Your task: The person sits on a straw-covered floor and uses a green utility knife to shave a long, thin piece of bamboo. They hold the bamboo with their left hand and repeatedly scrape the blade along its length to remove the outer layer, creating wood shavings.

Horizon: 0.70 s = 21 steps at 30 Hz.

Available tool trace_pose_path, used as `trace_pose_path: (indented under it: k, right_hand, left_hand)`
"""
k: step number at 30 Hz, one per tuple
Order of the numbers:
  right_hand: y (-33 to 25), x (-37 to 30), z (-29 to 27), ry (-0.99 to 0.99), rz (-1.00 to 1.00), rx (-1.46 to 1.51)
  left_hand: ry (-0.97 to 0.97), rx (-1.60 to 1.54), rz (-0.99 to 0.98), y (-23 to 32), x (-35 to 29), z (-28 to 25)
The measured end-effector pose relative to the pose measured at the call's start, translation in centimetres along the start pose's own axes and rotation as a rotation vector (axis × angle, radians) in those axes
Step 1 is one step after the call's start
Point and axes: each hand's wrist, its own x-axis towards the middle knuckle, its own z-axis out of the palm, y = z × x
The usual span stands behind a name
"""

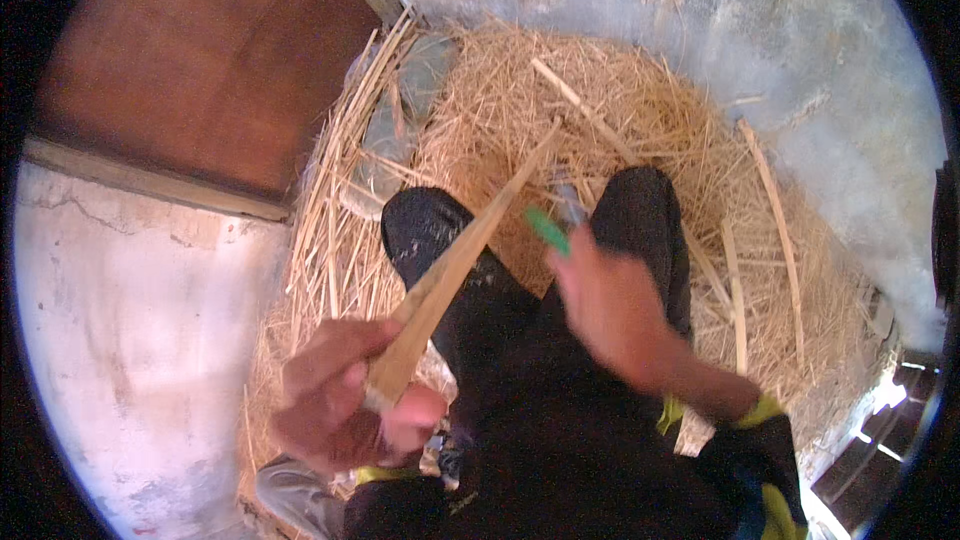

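Observation:
My left hand (350, 395) is closed around the lower end of a long, pale wooden strip (450, 275), which looks like split bamboo. The strip slants up and to the right across my left knee, its thin end over the shavings. In my right hand (620, 310), fingers wrapped and blurred by motion, is a green-handled knife (547, 230). A greyish part like a blade shows beyond my fingers, smeared. The knife is to the right of the strip and apart from it. My dark-trousered knees (640, 205) are bent beneath both hands.
A heap of thin shavings (500, 70) covers the floor ahead and to the right. Long strips (770, 220) lie on it at the right. A bundle of slender sticks (330, 200) leans by the brown panel (190, 60). A stained wall (800, 70) bounds the right side.

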Motion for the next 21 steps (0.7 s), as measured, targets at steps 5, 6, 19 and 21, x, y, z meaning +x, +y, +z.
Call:
trace_pose_path:
  k: [5, 6, 19, 21]
  right_hand:
    - [-4.3, -2.5, -4.1, -0.072, -0.091, 0.529]
    - [-3.8, -2.4, -4.0, -0.079, -0.067, 0.520]
    - [-0.1, 0.4, 0.6, -0.108, 0.120, 0.066]
    - [0.8, -0.5, 0.1, -0.123, 0.159, 0.132]
  left_hand:
    - [0.131, 0.012, -0.050, -0.1, 0.4, 1.3]
    - [0.114, 0.010, -0.054, -0.2, 0.4, 1.4]
    - [0.203, 0.206, -0.060, 0.8, -0.2, 2.7]
    - [0.228, 0.283, -0.039, -0.2, -0.2, 2.5]
